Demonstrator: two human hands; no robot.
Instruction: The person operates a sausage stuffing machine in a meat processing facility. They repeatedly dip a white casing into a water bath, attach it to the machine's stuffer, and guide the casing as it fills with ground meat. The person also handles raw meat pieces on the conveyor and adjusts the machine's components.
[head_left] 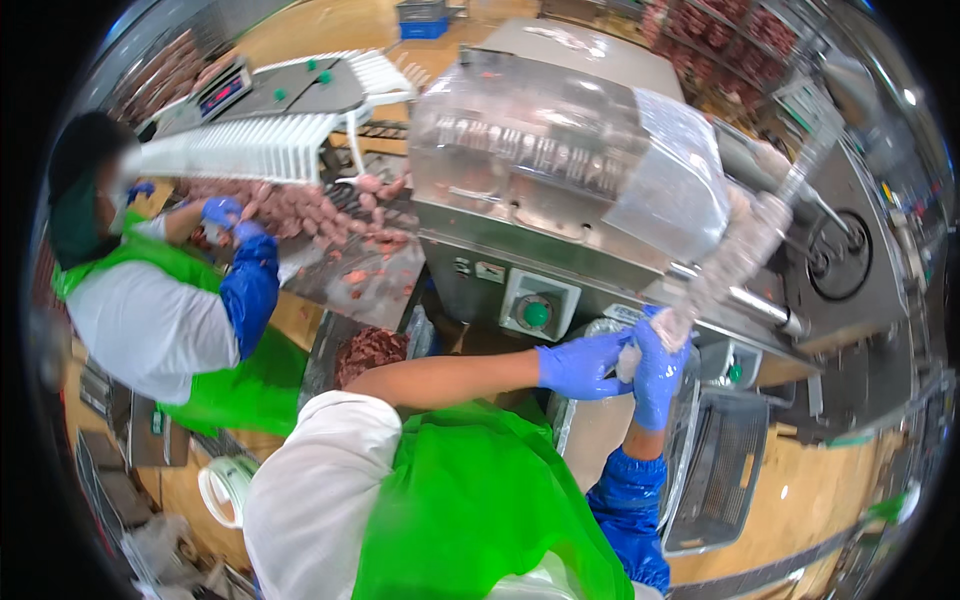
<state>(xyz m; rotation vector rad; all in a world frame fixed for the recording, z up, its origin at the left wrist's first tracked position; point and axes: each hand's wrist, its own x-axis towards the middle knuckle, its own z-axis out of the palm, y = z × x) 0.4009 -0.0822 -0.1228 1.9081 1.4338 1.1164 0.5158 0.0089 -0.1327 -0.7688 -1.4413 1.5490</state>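
A stainless-steel machine [545,222] with a transparent cover occupies the centre of the work area; a clear plastic sheet [678,175] is draped over the right end of the cover. At left, a co-worker [150,310] in a white top and green apron has blue-gloved hands at a pile of linked sausages [320,212]. The pile lies on a steel worktable [375,275], below a white slatted conveyor [240,147].

A grey plastic crate [715,465] is positioned to the right of the operator's right arm. A light-coloured tub [598,435] is located below the hands. Reddish chopped meat [372,352] is visible beside the worktable.

The pale, wrinkled sausage casing [735,250] lies at the right end of the machine, slanting from the operator's hands to the upper right, in line with a slender tube [820,150]. The right hand [660,368], gloved, has its fingers wrapped around the lower end of the casing. The left hand [583,366], also gloved, is just beside it, fingers partly curled near a small pale piece; whether they grip this piece cannot be told. A green push button [536,315] sits in a white housing on the machine front.
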